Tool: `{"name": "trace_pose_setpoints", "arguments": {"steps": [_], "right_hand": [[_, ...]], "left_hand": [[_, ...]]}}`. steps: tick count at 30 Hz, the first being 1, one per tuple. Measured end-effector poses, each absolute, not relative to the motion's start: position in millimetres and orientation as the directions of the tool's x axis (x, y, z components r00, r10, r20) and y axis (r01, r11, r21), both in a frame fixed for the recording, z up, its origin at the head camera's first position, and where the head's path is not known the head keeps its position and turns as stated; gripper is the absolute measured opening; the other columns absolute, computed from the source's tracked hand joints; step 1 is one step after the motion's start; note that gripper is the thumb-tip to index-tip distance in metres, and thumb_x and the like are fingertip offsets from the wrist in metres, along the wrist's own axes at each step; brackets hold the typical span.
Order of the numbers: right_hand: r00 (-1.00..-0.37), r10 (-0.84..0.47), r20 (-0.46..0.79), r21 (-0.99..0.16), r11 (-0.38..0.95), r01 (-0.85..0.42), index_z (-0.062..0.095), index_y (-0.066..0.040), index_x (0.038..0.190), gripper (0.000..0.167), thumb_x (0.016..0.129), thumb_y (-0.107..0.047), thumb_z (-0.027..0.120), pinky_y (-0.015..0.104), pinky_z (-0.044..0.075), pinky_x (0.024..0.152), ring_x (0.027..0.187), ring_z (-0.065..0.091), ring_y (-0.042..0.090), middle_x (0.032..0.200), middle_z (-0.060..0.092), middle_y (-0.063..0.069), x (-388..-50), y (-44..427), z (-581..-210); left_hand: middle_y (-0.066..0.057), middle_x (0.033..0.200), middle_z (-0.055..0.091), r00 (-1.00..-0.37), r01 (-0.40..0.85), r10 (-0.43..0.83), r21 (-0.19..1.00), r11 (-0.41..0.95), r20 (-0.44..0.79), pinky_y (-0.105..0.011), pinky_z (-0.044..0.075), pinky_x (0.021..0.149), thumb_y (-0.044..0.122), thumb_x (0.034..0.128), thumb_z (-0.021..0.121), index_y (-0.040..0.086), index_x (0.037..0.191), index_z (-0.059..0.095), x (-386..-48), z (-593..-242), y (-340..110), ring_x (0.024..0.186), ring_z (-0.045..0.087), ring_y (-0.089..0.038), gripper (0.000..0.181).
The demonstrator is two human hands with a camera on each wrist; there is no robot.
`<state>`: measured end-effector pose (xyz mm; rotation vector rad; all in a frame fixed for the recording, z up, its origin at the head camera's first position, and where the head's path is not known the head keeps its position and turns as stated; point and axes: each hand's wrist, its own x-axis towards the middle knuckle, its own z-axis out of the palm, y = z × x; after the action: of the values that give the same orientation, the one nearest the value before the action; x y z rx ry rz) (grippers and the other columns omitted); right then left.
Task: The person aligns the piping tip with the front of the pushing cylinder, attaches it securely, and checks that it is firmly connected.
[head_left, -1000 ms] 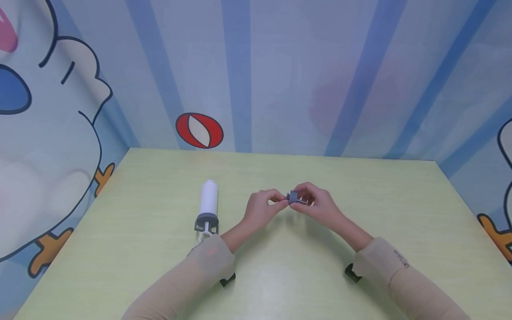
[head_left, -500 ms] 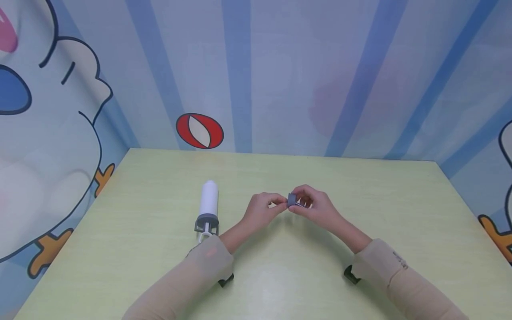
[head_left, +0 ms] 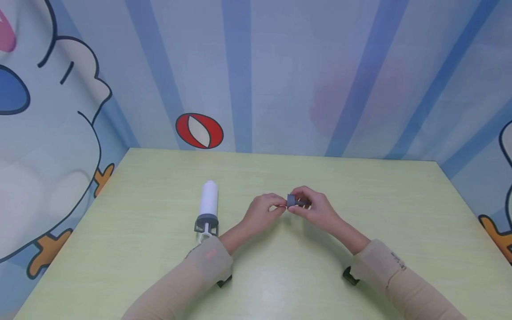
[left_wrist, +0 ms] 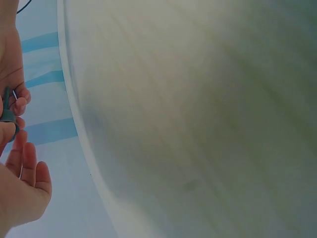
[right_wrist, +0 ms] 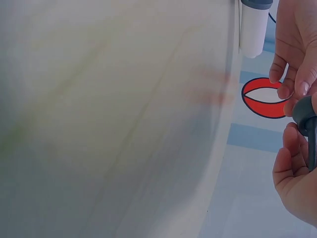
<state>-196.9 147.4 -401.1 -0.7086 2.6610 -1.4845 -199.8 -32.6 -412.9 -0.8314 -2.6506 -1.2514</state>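
In front of me, above the table, both hands meet at a small dark grey round cap with a thin stem (head_left: 291, 201). My right hand (head_left: 318, 208) holds it from the right, thumb and fingers bent round the cap and stem. From the left, the thumb and fingertips of my left hand (head_left: 261, 214) pinch at the cap's near face. In the left wrist view the left thumb overlaps the cap (left_wrist: 8, 117), whose stem points toward the right palm. The right wrist view shows the domed cap (right_wrist: 303, 114) between the hands. Fingers hide part of it.
A white tube (head_left: 209, 198) with a grey collar (head_left: 206, 218) and a white handle (head_left: 205, 234) lies on the table left of my left forearm. The pale green table (head_left: 256, 173) ends at a striped blue wall (head_left: 280, 80) printed with cartoons.
The grey cap has turned in my fingers, so its round side and dark stem show more clearly. Both hands have shifted only slightly. The white tube has not moved.
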Motion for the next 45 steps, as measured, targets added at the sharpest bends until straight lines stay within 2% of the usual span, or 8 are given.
{"name": "trace_pose_setpoints", "arguments": {"steps": [6, 13, 22, 27, 33, 45], "right_hand": [[-0.893, -0.399, 0.208, -0.809, 0.442, -0.386, 0.055, -0.004, 0.104, 0.029, 0.08, -0.017, 0.064, 0.022, 0.046, 0.061, 0.079, 0.06, 0.018, 0.091, 0.062, 0.011, -196, 147, -402], [-0.886, -0.411, 0.216, -0.798, 0.449, -0.403, 0.054, -0.003, 0.107, 0.03, 0.081, -0.016, 0.062, 0.021, 0.047, 0.063, 0.085, 0.062, 0.022, 0.093, 0.063, 0.012, -197, 149, -404], [-0.889, -0.416, 0.194, -0.76, 0.509, -0.404, 0.054, -0.004, 0.109, 0.03, 0.082, -0.014, 0.061, 0.02, 0.045, 0.057, 0.068, 0.058, 0.014, 0.096, 0.063, 0.015, -198, 148, -407], [-0.901, -0.392, 0.184, -0.752, 0.534, -0.386, 0.055, -0.004, 0.108, 0.03, 0.081, -0.015, 0.062, 0.021, 0.038, 0.05, 0.056, 0.046, 0.01, 0.094, 0.062, 0.015, -199, 147, -406], [-0.911, -0.371, 0.178, -0.758, 0.538, -0.368, 0.055, -0.005, 0.107, 0.031, 0.079, -0.014, 0.064, 0.021, 0.038, 0.052, 0.059, 0.046, 0.013, 0.092, 0.062, 0.013, -200, 148, -406], [-0.924, -0.36, 0.129, -0.773, 0.547, -0.321, 0.055, -0.006, 0.109, 0.033, 0.078, -0.013, 0.065, 0.023, 0.04, 0.055, 0.064, 0.047, 0.015, 0.093, 0.062, 0.012, -199, 150, -405]], "left_hand": [[-0.008, 0.106, 0.063, -0.843, 0.507, 0.476, 0.664, 0.55, 0.25, -0.033, 0.045, 0.084, 0.011, 0.0832, 0.058, 0.009, 0.101, 0.067, -199, -414, -33, 0.096, 0.058, -0.02, 0.02], [-0.008, 0.114, 0.058, -0.849, 0.484, 0.494, 0.652, 0.584, 0.187, -0.036, 0.043, 0.087, 0.015, 0.0851, 0.056, 0.009, 0.109, 0.063, -197, -413, -33, 0.104, 0.055, -0.022, 0.026], [-0.006, 0.116, 0.056, -0.862, 0.453, 0.488, 0.643, 0.618, 0.139, -0.036, 0.043, 0.088, 0.017, 0.0864, 0.055, 0.011, 0.111, 0.062, -196, -412, -35, 0.106, 0.053, -0.022, 0.026], [-0.004, 0.115, 0.057, -0.865, 0.444, 0.484, 0.649, 0.618, 0.131, -0.033, 0.045, 0.084, 0.016, 0.086, 0.055, 0.013, 0.111, 0.062, -196, -411, -37, 0.1, 0.056, -0.019, 0.026], [-0.003, 0.114, 0.057, -0.873, 0.432, 0.472, 0.639, 0.637, 0.121, -0.033, 0.045, 0.084, 0.017, 0.0857, 0.055, 0.015, 0.112, 0.061, -197, -408, -44, 0.097, 0.058, -0.018, 0.027], [-0.001, 0.114, 0.058, -0.904, 0.367, 0.421, 0.647, 0.668, 0.078, -0.036, 0.043, 0.088, 0.018, 0.0854, 0.056, 0.014, 0.108, 0.062, -202, -387, -76, 0.106, 0.053, -0.02, 0.024]]}}
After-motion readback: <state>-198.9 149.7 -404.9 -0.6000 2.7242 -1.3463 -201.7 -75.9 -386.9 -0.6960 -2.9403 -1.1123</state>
